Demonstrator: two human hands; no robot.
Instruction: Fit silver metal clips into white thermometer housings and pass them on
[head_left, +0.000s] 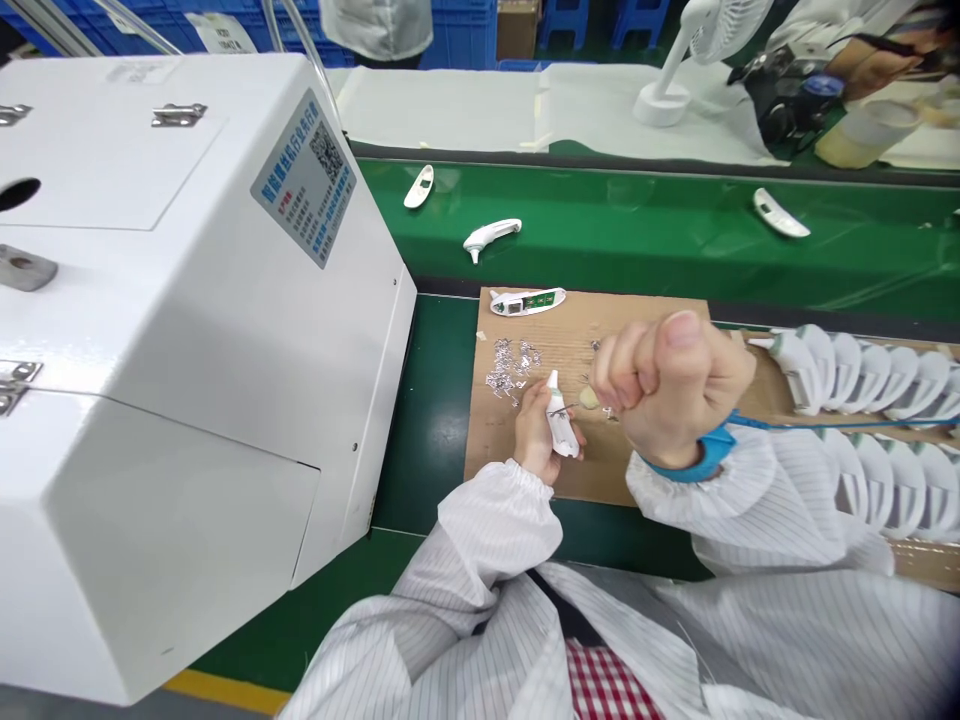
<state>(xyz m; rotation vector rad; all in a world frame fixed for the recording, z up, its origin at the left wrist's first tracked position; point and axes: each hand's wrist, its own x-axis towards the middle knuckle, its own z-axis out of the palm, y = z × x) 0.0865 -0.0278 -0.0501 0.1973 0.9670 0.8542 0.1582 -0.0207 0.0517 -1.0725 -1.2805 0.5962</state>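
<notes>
In my left hand [537, 432] is a white plastic housing [561, 424] shaped like an ear thermometer, its narrow tip pointing away from me. My right hand [671, 375] is closed in a fist above the cardboard, with a blue wrist strap [701, 458] on its wrist. A thin metal tool [564, 409] runs from the fist's side to the housing; its handle is hidden by the fingers. Small shiny metal parts [504, 368] lie loose on the cardboard sheet [495, 440]. Beyond them lies an open housing [527, 302] with a green circuit board inside.
A big white machine [225, 350] stands at left. Several white housings [862, 370] line up in rows at right. Past the cardboard, a green belt [615, 215] carries single white pieces [491, 236]. Across it stand a white fan [664, 100] and another person's hand [874, 70].
</notes>
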